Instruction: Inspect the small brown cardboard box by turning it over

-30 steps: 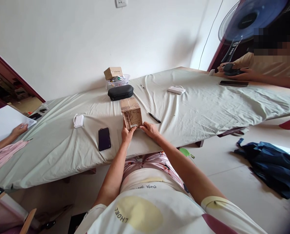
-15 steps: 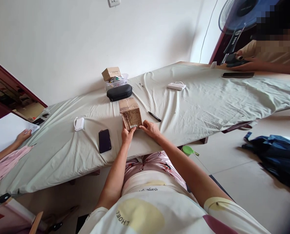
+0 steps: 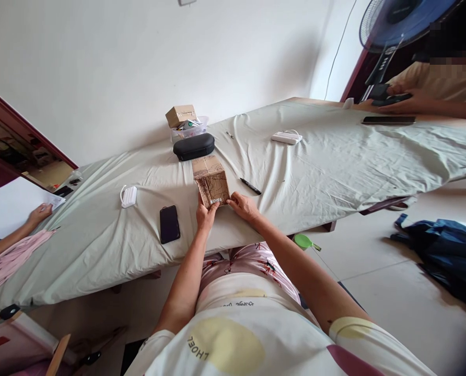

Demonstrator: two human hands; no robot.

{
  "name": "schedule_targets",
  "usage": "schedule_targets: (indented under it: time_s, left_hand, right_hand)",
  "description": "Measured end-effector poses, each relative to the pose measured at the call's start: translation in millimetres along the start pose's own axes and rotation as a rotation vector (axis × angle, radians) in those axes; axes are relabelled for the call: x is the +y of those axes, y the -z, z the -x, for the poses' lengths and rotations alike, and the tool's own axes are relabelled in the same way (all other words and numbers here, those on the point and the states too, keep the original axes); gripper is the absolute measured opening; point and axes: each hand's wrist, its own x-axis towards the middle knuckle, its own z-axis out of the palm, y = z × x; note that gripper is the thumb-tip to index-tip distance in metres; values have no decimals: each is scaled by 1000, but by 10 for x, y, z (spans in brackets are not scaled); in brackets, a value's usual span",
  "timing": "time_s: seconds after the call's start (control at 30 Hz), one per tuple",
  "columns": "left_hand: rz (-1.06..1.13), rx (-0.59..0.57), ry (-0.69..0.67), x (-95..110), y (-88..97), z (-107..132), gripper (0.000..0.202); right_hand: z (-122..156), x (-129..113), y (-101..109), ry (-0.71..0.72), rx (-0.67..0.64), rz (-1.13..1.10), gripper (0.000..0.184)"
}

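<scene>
Cardboard box (image 3: 212,184) on or just over desk (image 3: 315,177), near side of black case (image 3: 194,148). Left hand (image 3: 205,215): fingers holding near left corner, likely for support. Right hand (image 3: 244,207): fingers pinching near right corner, seemingly to steady it.

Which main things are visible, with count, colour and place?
Creased tablecloth: 1, pale green, middle
Printed cardboard box: 1, brown, centre
Plastic tub: 1, clear, near wall
Plain cardboard box: 1, brown, atop tub
Rounded case: 1, black, before tub
Flat rectangular slabs: 2, dark, left, right
Looped blocks: 2, white, left, right
Slim pen: 1, black, right of printed box
Fan: 1, blue, upper right
Fabric bundle: 1, navy, lower right
Other people: 2, clothing partly tan, edges
Own hands: 2, bare, at printed box
</scene>
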Motion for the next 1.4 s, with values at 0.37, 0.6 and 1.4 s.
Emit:
schedule_targets:
  time_s: [0.37, 0.6, 1.4]
  left_hand:
    - [-13, 1, -74, -43, -56, 0, 88]
    - [-2, -5, -88, -66, -68, -6, 88]
    - [57, 9, -72, -63, -43, -5, 101]
  right_hand:
    - [20, 63, -31, 20, 35, -78, 30]
    - [17, 64, -25, 37, 46, -119, 31]
    - [8, 73, -6, 28, 63, -207, 30]
